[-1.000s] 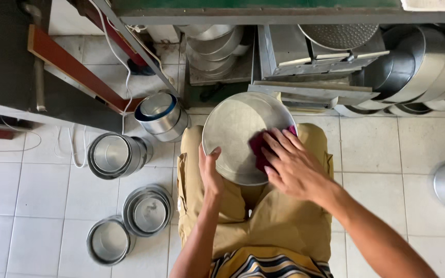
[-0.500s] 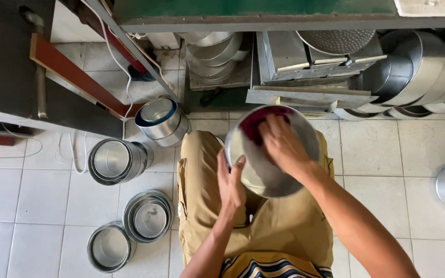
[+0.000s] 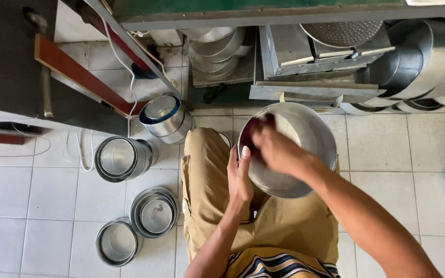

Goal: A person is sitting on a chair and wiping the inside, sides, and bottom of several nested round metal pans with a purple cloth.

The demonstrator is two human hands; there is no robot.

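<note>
The left hand (image 3: 240, 177) props a round metal pan (image 3: 305, 154) on the lap, fingers (image 3: 244, 153) clamped on its near rim. The right hand (image 3: 279, 149) presses a dark red cloth (image 3: 256, 131), fingers closed over it, inside the pan; wiping looks midway. Nested pans (image 3: 154, 211) wait left on the floor.

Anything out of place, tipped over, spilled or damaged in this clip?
No spill or damage shows. The left hand steadies a round metal pan on the lap while the right hand presses a dark red cloth inside. Only oddity: two metal tin stacks lie on their sides on the white tiled floor.
</note>
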